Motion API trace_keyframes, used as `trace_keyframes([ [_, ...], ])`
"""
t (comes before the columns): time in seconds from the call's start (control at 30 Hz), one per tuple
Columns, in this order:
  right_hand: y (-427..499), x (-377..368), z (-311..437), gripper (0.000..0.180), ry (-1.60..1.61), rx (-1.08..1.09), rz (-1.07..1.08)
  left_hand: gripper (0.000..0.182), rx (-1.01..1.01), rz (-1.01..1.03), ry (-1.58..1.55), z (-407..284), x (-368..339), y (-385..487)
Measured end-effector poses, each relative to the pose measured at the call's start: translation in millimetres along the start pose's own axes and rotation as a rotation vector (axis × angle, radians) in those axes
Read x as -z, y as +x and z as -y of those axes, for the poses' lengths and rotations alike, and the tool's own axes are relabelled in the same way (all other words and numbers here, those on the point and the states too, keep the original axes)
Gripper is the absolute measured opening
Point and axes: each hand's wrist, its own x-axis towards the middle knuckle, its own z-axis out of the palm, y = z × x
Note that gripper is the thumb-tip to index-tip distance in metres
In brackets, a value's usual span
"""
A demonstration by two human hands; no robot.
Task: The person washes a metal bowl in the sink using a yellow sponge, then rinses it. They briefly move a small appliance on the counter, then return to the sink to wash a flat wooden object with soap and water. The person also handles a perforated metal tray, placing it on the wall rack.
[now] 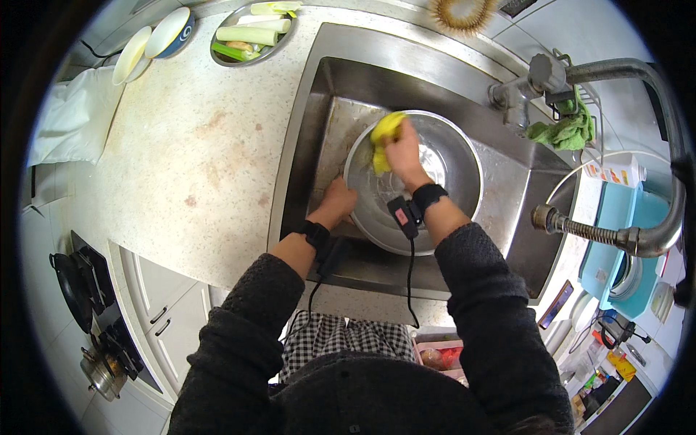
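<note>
A round metal basin (462, 163) sits in the stainless steel sink (505, 190). My right hand (403, 149) grips a yellow cloth (387, 130) against the inner wall of the basin, at its far left side; the cloth is slightly blurred. My left hand (337, 201) is closed on the left rim of the basin, its fingertips partly hidden. Each wrist wears a black strap with a small device and a cable.
A metal faucet (522, 89) with a bent spout reaches over the sink's right side. A green cloth (565, 128) hangs on a wire rack. On the stone counter (179, 125) stand a plate (261, 60) of cut leeks and two bowls (171, 35). A turquoise dish rack (603, 244) stands right.
</note>
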Motion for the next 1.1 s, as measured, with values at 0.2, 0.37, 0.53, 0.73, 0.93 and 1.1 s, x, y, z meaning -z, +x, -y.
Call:
trace_keyframes([
  [0.2,-33.1,17.5,41.2,0.048,-0.156,0.322,0.334,0.04,-0.042,-0.005,-0.001,-10.1,1.2,-12.6],
  [0.37,-21.8,20.4,49.9,0.041,-0.345,0.253,0.206,0.041,-0.009,0.062,-0.074,4.1,1.3,1.9],
  [0.53,28.0,59.5,29.9,0.036,-0.677,0.109,0.163,0.043,-0.026,0.07,0.0,5.9,2.7,2.9],
  [0.73,20.7,128.1,-15.2,0.024,-0.972,-0.048,0.123,0.039,-0.03,0.032,-0.021,-11.1,2.8,-18.0],
  [0.93,-11.9,137.3,-15.6,0.025,-1.156,0.019,0.339,0.039,-0.218,-0.068,0.372,-3.7,4.3,1.7],
  [1.1,-60.3,104.3,-19.9,0.055,-1.091,0.025,0.704,0.052,-0.279,-0.192,0.369,-4.4,8.8,6.3],
])
